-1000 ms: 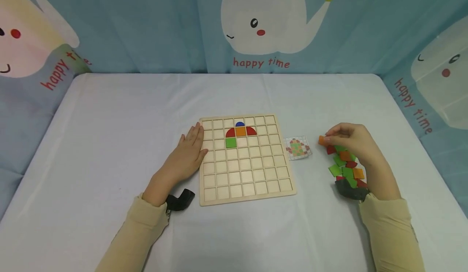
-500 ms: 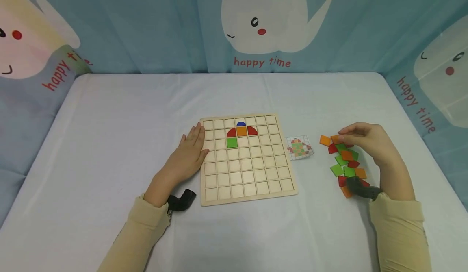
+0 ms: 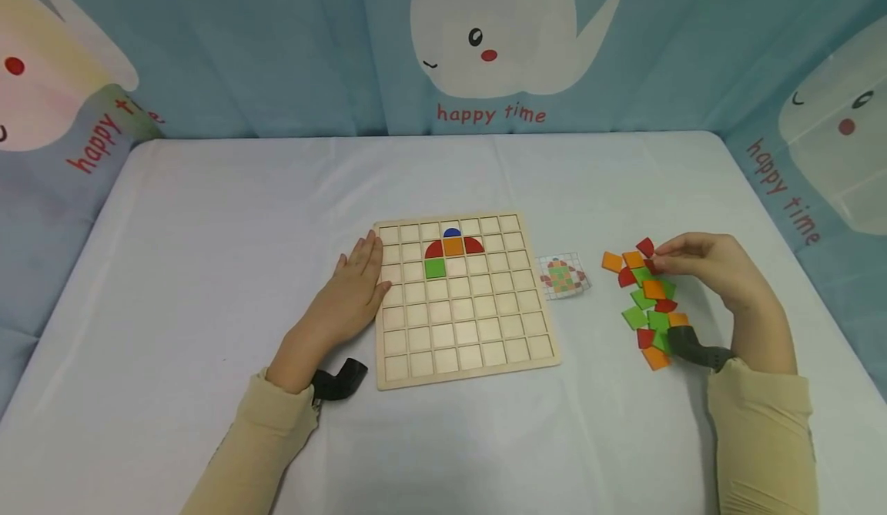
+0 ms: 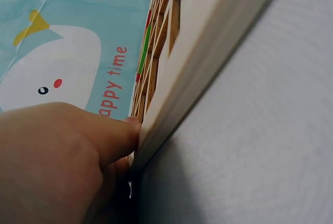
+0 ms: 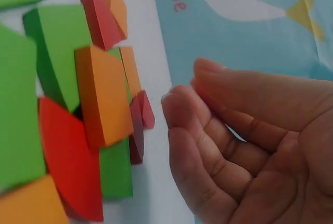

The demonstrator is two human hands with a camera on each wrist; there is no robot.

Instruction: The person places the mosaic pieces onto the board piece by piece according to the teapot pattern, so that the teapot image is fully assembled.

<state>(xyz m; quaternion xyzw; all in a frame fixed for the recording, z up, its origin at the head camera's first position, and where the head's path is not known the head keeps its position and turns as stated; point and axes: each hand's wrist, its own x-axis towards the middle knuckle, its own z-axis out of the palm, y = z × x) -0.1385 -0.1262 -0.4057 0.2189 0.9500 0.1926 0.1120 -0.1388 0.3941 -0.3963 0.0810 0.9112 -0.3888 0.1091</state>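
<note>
My left hand [image 3: 349, 292] rests with straight fingers along the left edge of a wooden grid board [image 3: 467, 377]. Its thumb lies over the rim, as the left wrist view also shows. On the board sit a blue half-round tile [image 3: 452, 232], an orange square [image 3: 453, 246], two red quarter-round tiles [image 3: 474, 245] and a green square [image 3: 435, 268]. My right hand [image 3: 717, 269] hovers at the far end of a loose tile pile [image 3: 654, 290], beside red quarter-round tiles [image 5: 148, 110]. In the right wrist view its fingers are loosely bent, with nothing visible between them.
A small pattern card [image 3: 563, 276] with a printed grid lies against the board's right side. Black wrist mounts [image 3: 339, 380] sit on both wrists. The white table [image 3: 208, 269] ends at a blue curtain [image 3: 277, 53] behind and at both sides.
My right hand has let go of an orange square and moved right along the pile. Orange and red tiles now lie spread out at its far end. My left hand stays on the board.
</note>
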